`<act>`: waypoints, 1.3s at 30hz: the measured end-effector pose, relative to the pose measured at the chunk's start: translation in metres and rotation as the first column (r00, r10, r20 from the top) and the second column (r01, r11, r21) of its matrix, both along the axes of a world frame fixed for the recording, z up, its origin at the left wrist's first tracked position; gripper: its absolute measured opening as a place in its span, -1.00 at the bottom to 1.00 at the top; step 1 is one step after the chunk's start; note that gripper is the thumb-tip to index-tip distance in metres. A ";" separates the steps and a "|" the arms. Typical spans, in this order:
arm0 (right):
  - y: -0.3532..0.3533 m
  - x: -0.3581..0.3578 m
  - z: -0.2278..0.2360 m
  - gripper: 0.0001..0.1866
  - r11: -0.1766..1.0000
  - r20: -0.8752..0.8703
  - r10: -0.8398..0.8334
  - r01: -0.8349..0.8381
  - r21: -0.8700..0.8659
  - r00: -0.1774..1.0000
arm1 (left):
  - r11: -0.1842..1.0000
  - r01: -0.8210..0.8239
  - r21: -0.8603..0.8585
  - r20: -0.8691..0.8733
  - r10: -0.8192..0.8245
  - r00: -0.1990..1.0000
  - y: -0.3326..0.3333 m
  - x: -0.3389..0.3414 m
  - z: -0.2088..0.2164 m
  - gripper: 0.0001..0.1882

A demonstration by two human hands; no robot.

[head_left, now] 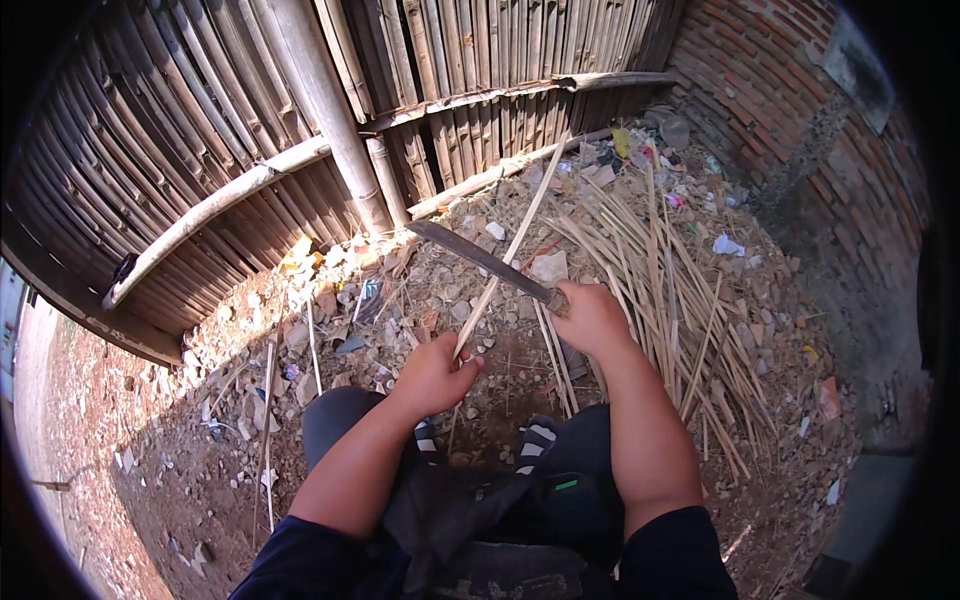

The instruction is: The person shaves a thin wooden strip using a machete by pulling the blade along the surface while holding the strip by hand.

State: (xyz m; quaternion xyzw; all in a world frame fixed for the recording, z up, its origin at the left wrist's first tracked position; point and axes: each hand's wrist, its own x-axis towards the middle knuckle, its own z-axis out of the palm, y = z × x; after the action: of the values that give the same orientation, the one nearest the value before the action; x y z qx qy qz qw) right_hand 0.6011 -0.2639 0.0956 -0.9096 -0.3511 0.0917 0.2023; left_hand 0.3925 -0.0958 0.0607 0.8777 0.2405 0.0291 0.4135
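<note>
On my feed, my left hand [436, 376] has its fingers wrapped round a pale bamboo strip [516, 240] slanting up toward the slatted fence [190, 130]. My right hand [595, 320] has its fingers closed on a machete [462, 247] handle, blade crossing over the strip; can't tell if touching. More strips [665, 290] piled right, on littered ground [170, 480].

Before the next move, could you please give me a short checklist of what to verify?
1. Right hand gripping the long knife by its handle: ok.
2. Left hand holding the pale strip: ok.
3. Left hand apart from the blade: ok.
4. Blade touching the pale strip: cannot tell; they cross in view.
5. Blade's sharpness: cannot tell.
6. Ground clear of rubble: not ok.
</note>
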 end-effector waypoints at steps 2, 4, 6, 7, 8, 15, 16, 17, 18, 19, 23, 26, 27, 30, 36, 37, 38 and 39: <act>0.002 -0.012 -0.007 -0.70 0.972 0.057 0.233 -0.231 -0.044 0.971 | 1.000 -0.015 0.022 -0.009 0.015 1.000 0.000 -0.001 0.003 -0.60; 0.002 -0.006 -0.015 -0.69 0.976 0.019 0.216 -0.215 -0.021 0.976 | 0.998 -0.003 0.062 -0.038 0.006 0.999 -0.004 0.000 0.008 -0.60; 0.001 0.004 -0.018 -0.64 0.984 -0.045 0.177 -0.176 0.025 0.983 | 0.997 0.021 0.077 -0.036 -0.018 0.999 -0.004 -0.002 0.009 -0.61; 0.000 0.011 -0.017 -0.61 0.990 -0.054 0.107 -0.101 0.098 0.993 | 0.994 0.045 0.095 -0.031 -0.042 0.999 -0.005 -0.004 0.008 -0.61; -0.004 0.019 -0.018 -0.61 0.991 -0.047 0.102 -0.097 0.094 0.994 | 0.995 0.049 0.092 -0.023 -0.047 0.999 -0.007 -0.002 0.010 -0.61; 0.006 -0.018 -0.002 -0.69 0.958 -0.063 0.232 -0.240 -0.159 0.971 | 0.987 0.055 0.154 -0.066 -0.045 0.997 -0.005 -0.003 0.003 -0.60; 0.008 -0.014 -0.009 -0.69 0.956 -0.072 0.238 -0.247 -0.158 0.968 | 0.988 0.056 0.146 -0.063 -0.048 0.997 -0.005 -0.004 0.003 -0.60; 0.004 -0.006 -0.017 -0.68 0.970 -0.127 0.207 -0.220 -0.103 0.970 | 0.988 0.064 0.138 -0.068 -0.055 0.996 -0.007 -0.004 0.003 -0.60; 0.002 0.005 -0.022 -0.67 0.981 -0.173 0.179 -0.189 -0.044 0.969 | 0.985 0.074 0.156 -0.070 -0.064 0.996 -0.007 -0.003 0.005 -0.60; -0.001 0.017 -0.026 -0.66 0.997 -0.178 0.075 -0.078 -0.010 0.981 | 0.981 0.084 0.174 -0.072 -0.072 0.995 -0.008 -0.002 0.007 -0.59; -0.003 0.021 -0.027 -0.66 0.993 -0.175 0.012 0.009 0.119 0.984 | 0.981 0.067 0.182 -0.015 -0.066 0.998 -0.008 -0.004 0.004 -0.59; 0.008 -0.021 -0.011 -0.64 0.959 -0.074 0.238 -0.246 -0.142 0.969 | 0.987 0.066 0.147 -0.099 -0.052 0.994 -0.006 -0.003 0.004 -0.57; 0.008 -0.023 -0.005 -0.63 0.940 -0.124 0.277 -0.295 -0.172 0.953 | 0.986 0.069 0.152 -0.080 -0.058 0.995 -0.007 -0.003 0.005 -0.57; 0.002 0.012 -0.026 -0.62 0.989 -0.219 0.150 -0.148 0.024 0.964 | 0.985 0.074 0.155 -0.037 -0.069 0.997 -0.009 -0.001 0.003 -0.58; 0.012 0.000 -0.022 -0.60 0.996 -0.112 0.087 -0.085 0.025 0.990 | 0.989 0.033 0.142 0.031 -0.038 0.999 -0.002 -0.005 -0.011 -0.58; 0.014 -0.008 -0.013 -0.60 0.985 -0.119 0.150 -0.159 -0.070 0.981 | 0.991 0.034 0.130 0.038 -0.039 0.999 0.000 -0.008 -0.012 -0.58; 0.013 -0.012 -0.009 -0.61 0.960 -0.131 0.204 -0.225 -0.167 0.970 | 0.991 0.034 0.126 0.033 -0.039 0.999 -0.002 -0.006 -0.010 -0.58; 0.005 -0.001 -0.021 -0.63 0.978 -0.123 0.204 -0.209 -0.026 0.971 | 0.989 0.055 0.136 0.021 -0.058 0.998 -0.007 -0.001 -0.003 -0.58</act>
State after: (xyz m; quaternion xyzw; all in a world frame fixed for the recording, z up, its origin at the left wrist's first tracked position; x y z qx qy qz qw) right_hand 0.6005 -0.2586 0.0745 -0.8648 -0.4292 0.1737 0.1945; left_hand 0.3910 -0.1024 0.0576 0.9098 0.2079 0.0447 0.3565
